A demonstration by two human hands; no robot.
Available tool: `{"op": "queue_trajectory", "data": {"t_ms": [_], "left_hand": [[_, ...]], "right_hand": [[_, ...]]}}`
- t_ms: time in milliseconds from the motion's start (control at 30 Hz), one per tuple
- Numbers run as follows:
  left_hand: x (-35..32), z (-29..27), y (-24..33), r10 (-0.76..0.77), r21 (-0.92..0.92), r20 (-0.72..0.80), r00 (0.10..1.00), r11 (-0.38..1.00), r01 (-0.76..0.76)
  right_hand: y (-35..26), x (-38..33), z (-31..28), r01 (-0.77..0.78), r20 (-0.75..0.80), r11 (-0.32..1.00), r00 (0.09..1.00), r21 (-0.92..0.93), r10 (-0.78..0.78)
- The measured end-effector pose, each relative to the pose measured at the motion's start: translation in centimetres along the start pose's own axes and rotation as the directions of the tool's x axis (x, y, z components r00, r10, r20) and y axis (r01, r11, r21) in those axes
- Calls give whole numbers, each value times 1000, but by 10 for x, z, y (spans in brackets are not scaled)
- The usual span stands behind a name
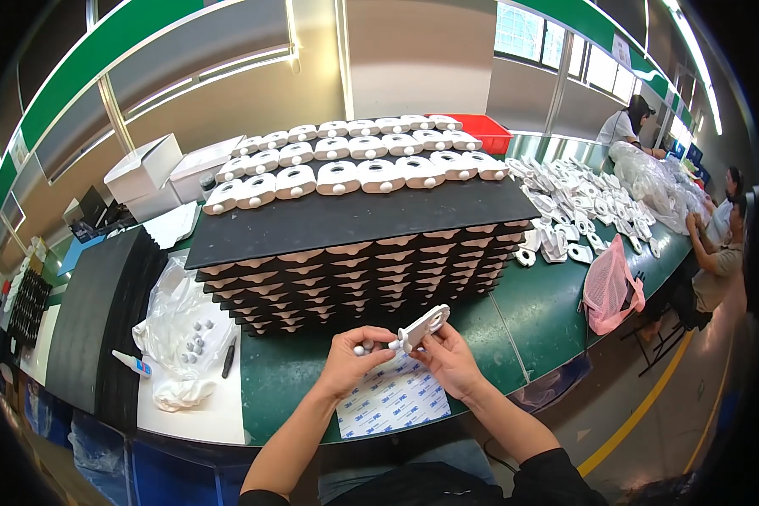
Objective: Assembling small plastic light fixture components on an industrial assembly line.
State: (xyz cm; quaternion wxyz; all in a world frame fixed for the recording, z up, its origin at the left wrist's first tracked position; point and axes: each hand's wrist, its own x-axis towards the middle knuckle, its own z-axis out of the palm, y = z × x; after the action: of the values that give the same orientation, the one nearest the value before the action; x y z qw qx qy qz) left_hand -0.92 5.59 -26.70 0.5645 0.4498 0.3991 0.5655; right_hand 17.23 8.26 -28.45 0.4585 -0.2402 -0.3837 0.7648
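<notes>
My right hand [454, 364] grips a white plastic part [420, 328] with an oval opening, tilted up over the table. Pinched at the part's lower end is a small round white knob [394, 345], with my left hand [346, 364] closed on it. A few more pale knobs [363, 347] show in the fingers of that same hand. Under both hands lies a white sheet [394, 400] with blue print, at the front edge of the green table [282, 379].
Ahead stands a tall stack of black boards [354, 221] layered with white parts [381, 175]. To the left are loose knobs [196, 344] on a plastic bag, a glue bottle [132, 363] and a black pen-like tool [228, 360]. Rightward lie heaped white parts [578, 202] and a pink mesh bag [609, 291]; people sit beyond.
</notes>
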Motion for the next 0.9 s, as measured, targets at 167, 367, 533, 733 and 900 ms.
{"op": "queue_trajectory", "data": {"t_ms": [167, 367, 533, 733, 900], "left_hand": [[-1, 1, -1, 128, 202, 4, 992, 971, -126], [-1, -6, -4, 98, 90, 10, 995, 991, -99], [-1, -6, -1, 161, 50, -79, 984, 986, -157], [2, -30, -5, -40, -270, -66, 997, 963, 21], [8, -26, -2, -302, -561, -16, 953, 792, 241]], "right_hand": [[-2, -2, 2, 12, -21, 999, 1000, -30, -12], [-12, -2, 17, 106, 28, 966, 994, -237, -102], [-44, 4, 48, 271, 127, 855, 963, -442, -239], [-97, 48, 153, 587, 481, 561, 807, -583, -344], [-92, 122, 221, 501, 508, 541, 848, -676, -151]]}}
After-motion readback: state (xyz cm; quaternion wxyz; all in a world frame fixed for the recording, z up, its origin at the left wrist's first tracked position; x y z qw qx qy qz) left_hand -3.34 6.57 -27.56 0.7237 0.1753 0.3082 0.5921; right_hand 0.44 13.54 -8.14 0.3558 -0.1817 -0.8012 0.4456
